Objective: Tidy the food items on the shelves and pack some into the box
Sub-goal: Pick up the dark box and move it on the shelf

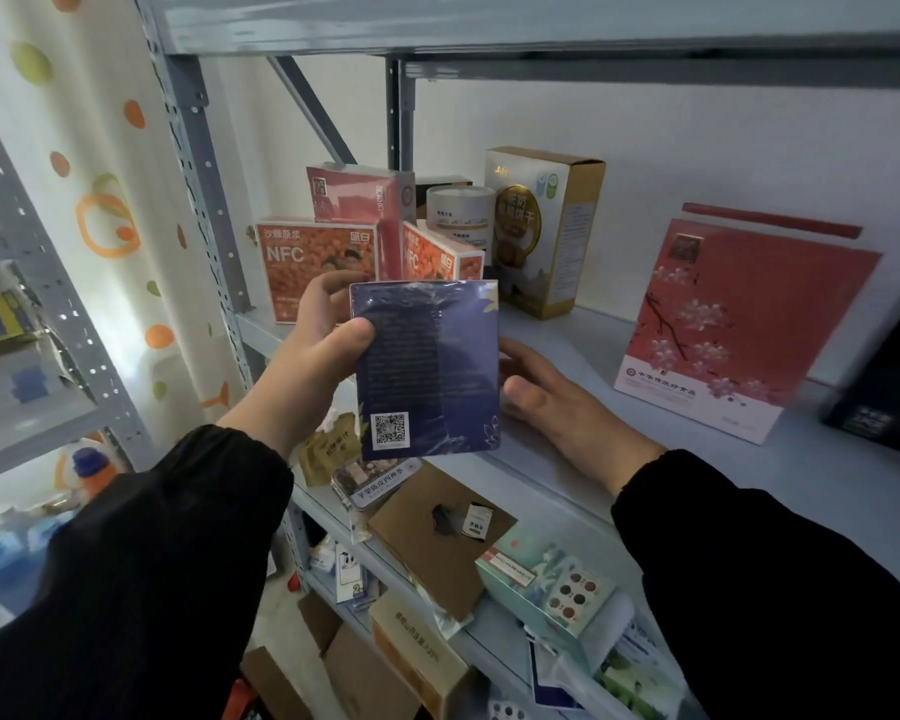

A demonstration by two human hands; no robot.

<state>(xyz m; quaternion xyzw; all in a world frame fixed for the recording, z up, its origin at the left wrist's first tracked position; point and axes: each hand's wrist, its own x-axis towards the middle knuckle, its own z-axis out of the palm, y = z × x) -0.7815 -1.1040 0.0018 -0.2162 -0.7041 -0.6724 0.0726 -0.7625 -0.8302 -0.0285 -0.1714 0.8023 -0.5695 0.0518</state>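
The left grip (328,345) pinches a blue box (432,366) at its upper left edge, thumb on the face turned to the camera, fingers curled behind; the box is upright in the air, wrapped in glossy film, a QR code low on its face; it hangs in front of the shelf (583,335), not resting on it. The right grip (557,402) is spread and relaxed just right of the box, palm low over the shelf board, fingertips hidden behind the box; whether it touches the box I cannot tell. Beyond the left grip stands an orange NFC box (318,267) with a red box (354,194) on top; a second NFC box (437,257) sits straight behind the held box, tilted, partly hidden by it; behind that, a white tub (461,210) and a tall gold carton (541,226). Well right of the right grip a pink blossom box (739,324) leans against the wall; a black box (889,387), blurred, is beyond it. Below both grips, on the lower shelf, lie a brown card (427,532) and a teal box (546,579) among other packets; left of the left grip rises the perforated post (204,174), with a spotted curtain (89,174) past it.
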